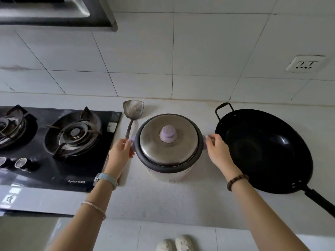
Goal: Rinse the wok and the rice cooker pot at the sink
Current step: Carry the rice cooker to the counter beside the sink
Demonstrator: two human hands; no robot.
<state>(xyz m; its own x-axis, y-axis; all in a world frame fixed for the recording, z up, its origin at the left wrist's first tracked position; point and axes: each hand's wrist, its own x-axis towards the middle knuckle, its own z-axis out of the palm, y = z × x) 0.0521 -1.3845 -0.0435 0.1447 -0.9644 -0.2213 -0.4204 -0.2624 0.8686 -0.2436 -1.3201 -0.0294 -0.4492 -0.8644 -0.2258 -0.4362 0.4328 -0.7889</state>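
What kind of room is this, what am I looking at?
Most likely a home kitchen counter: a two-burner gas hob sits to the left, a range hood hangs above it, and a rice cooker and black wok stand on the white worktop before a tiled wall.

Lidded rice cooker [168, 151] upright on counter; empty black wok [262, 149] beside.

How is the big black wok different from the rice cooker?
The wok is wide, shallow and open; the rice cooker is tall, round and covered by a metal lid. The wok lies untouched; the left hand and right hand grip the rice cooker by its sides. Both sit on the white counter.
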